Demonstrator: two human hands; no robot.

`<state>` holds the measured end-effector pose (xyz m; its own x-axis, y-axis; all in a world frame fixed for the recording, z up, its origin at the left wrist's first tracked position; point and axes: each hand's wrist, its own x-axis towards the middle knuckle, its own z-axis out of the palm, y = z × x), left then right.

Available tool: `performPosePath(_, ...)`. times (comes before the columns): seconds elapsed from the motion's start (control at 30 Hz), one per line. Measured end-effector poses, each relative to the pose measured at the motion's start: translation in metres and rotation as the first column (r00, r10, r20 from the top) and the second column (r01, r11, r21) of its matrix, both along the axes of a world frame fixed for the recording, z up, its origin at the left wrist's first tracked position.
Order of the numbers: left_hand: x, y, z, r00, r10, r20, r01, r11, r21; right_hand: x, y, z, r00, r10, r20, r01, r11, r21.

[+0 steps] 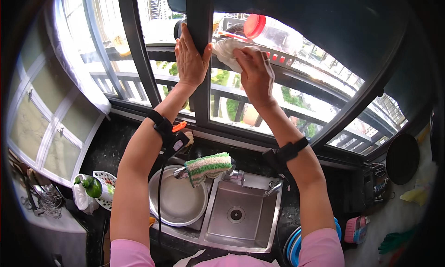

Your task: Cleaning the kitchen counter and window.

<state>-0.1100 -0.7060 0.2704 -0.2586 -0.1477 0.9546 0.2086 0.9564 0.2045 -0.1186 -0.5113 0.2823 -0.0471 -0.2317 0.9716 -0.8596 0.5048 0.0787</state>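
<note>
My left hand (190,63) rests on the dark upright of the window frame (199,15), with its thumb spread toward the right edge and its fingers pointing up. A crumpled white cloth (227,52) is gripped in my right hand (256,74). That cloth lies against the window pane (240,103), just right of the upright. Behind the glass are a clear plastic jar with a red lid (255,26) and a perforated grey basket (283,58). Both forearms reach over the sink, and each bears a black strap.
Below is a stainless steel sink (240,211) with a large metal basin (179,197) in its left bowl. A green-and-white striped cloth (208,166) drapes over the faucet. Bottles (93,187) stand left; blue basins (293,242) and a pink container (354,229) sit right.
</note>
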Motion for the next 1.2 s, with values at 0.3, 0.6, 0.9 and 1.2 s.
performPosePath(0.3, -0.022, -0.011, -0.012, 0.977, -0.041, -0.21, 0.04, 0.999, -0.01, -0.012, -0.014, -0.237, 0.982, 0.165, -0.09, -0.077, 0.793, 0.605)
performPosePath(0.6, -0.026, -0.018, -0.018, 0.951, -0.012, -0.31, 0.0, 0.999, -0.04, -0.017, -0.045, -0.174, 0.968, 0.25, 0.02, -0.214, 0.782, 0.585)
performPosePath(0.9, -0.023, -0.018, -0.018, 0.951, -0.029, -0.309, 0.018, 0.999, -0.039, -0.011, -0.019, -0.227, 0.991, 0.12, 0.055, -0.122, 0.678, 0.725)
performPosePath(1.2, -0.028, -0.015, -0.018, 0.948, -0.012, -0.318, 0.021, 0.999, 0.026, -0.013, 0.277, -0.207, 0.95, -0.302, -0.075, 0.239, 0.555, 0.797)
